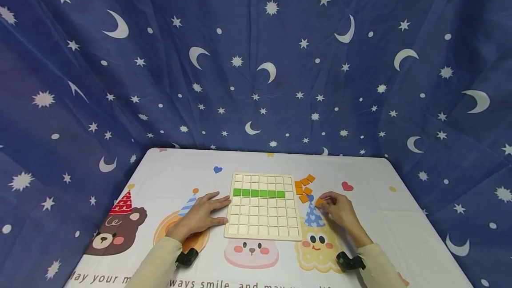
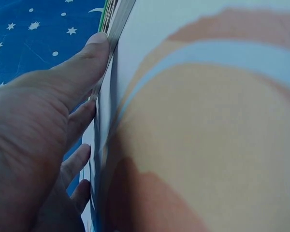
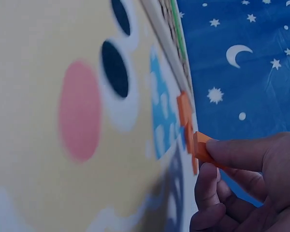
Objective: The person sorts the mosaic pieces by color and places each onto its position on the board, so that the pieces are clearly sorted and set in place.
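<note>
A pale square grid board [image 1: 262, 221] lies flat on the table. Across its upper part runs a row of green square tiles [image 1: 259, 193], starting at the left column; the rightmost cell of that row is bare. My left hand [image 1: 201, 215] rests at the board's left side, fingers extended, thumb and fingertips touching the edge. To the right of the board, my right hand [image 1: 340, 210] pinches an orange tile [image 3: 201, 146] between thumb and fingers. The held tile appears just above the table, near several loose orange tiles [image 1: 304, 191] scattered by the board's right edge.
A white printed tablecloth [image 1: 400, 221] with cartoon figures and lettering covers the table. Behind and at both sides hangs a blue curtain [image 1: 256, 79] with moons and stars. A dark wrist device [image 1: 187, 258] sits on the left wrist, another [image 1: 350, 261] on the right.
</note>
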Tool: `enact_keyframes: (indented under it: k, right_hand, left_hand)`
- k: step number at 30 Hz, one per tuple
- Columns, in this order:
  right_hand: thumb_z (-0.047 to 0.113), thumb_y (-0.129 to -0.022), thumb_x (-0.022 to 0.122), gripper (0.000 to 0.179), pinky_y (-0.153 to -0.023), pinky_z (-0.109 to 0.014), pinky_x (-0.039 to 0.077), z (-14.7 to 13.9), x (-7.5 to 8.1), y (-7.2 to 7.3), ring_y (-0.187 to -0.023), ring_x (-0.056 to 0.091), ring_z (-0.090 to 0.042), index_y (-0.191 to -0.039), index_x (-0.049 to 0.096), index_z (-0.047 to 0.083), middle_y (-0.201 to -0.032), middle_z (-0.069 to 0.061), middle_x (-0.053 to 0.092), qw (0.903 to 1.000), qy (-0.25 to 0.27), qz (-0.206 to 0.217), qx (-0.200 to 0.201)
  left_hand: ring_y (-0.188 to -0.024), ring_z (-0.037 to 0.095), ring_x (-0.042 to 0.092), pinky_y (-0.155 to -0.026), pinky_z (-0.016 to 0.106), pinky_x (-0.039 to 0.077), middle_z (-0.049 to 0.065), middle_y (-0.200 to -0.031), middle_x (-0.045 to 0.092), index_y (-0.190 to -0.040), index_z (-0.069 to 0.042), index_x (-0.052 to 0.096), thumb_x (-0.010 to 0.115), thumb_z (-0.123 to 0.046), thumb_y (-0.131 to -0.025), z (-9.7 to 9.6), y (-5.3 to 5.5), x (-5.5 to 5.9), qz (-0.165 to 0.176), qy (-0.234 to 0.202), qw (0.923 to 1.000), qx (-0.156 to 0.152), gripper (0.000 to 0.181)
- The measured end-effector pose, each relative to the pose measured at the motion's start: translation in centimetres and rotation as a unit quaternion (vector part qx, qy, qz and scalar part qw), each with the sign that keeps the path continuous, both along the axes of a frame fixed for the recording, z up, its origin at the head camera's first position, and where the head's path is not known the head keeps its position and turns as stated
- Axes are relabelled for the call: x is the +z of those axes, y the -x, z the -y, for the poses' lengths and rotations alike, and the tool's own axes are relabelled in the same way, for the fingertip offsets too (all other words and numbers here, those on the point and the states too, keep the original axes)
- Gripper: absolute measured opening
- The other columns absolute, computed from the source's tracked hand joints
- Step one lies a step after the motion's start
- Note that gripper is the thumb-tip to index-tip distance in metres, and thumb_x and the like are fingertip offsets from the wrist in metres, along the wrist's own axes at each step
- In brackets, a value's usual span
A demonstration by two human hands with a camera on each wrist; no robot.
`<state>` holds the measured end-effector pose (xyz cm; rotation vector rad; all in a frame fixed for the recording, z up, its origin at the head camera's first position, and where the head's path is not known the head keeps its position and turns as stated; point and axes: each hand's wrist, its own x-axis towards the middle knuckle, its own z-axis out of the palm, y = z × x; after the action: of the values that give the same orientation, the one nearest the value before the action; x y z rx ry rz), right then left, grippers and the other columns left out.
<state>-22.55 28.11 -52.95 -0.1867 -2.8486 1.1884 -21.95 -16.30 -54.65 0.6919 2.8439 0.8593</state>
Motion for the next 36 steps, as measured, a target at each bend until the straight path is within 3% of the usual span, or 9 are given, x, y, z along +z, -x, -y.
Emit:
enact_keyframes:
  k: [6,14,20,27,36]
  right_hand:
    - [0.008,-0.083,0.074,0.018,-0.068,-0.023,0.046,1.5,1.0,0.3,-0.076,0.057,-0.016,-0.101,0.071,0.005,-0.086,-0.008,0.069,0.9998,0.010,-0.012,0.007]
    - [0.006,-0.083,0.074,0.020,-0.064,-0.022,0.046,3.6,1.6,0.9,-0.075,0.055,-0.016,-0.103,0.071,0.004,-0.088,-0.007,0.069,0.9987,0.048,-0.003,0.016]
    - [0.006,-0.083,0.076,0.019,-0.067,-0.023,0.047,5.1,1.6,1.0,-0.077,0.055,-0.015,-0.101,0.072,0.006,-0.089,-0.005,0.070,0.9980,0.055,-0.007,0.031]
    - [0.005,-0.085,0.073,0.015,-0.060,-0.022,0.046,6.8,1.6,0.9,-0.070,0.054,-0.013,-0.100,0.072,0.005,-0.086,-0.007,0.068,0.9940,0.094,-0.004,0.056]
    - [0.006,-0.085,0.075,0.014,-0.059,-0.023,0.048,8.9,1.9,1.0,-0.070,0.056,-0.013,-0.098,0.073,0.009,-0.086,-0.005,0.069,0.9924,0.101,-0.005,0.071]
  left_hand:
    - [-0.148,0.034,0.029,-0.113,0.064,0.027,-0.008,-0.151,0.048,-0.141,-0.025,0.056,0.073,-0.045,-0.085,-0.1,0.0,0.1,0.003,0.000,1.0000,-0.001,0.063]
    - [-0.147,0.035,0.030,-0.112,0.064,0.028,-0.007,-0.151,0.048,-0.141,-0.024,0.056,0.073,-0.045,-0.085,0.0,-0.1,0.1,0.001,0.001,1.0000,-0.004,0.063]
    - [-0.148,0.034,0.030,-0.113,0.064,0.028,-0.009,-0.151,0.048,-0.142,-0.025,0.055,0.072,-0.047,-0.084,0.1,0.1,-0.2,0.001,0.005,1.0000,-0.001,0.064]
    - [-0.148,0.033,0.029,-0.114,0.064,0.026,-0.009,-0.151,0.048,-0.141,-0.026,0.056,0.073,-0.045,-0.084,0.0,0.0,0.0,0.011,0.001,0.9999,0.009,0.063]
    - [-0.148,0.033,0.029,-0.114,0.063,0.026,-0.009,-0.151,0.048,-0.141,-0.024,0.055,0.074,-0.045,-0.084,-0.1,0.0,0.2,0.006,0.004,1.0000,0.002,0.063]
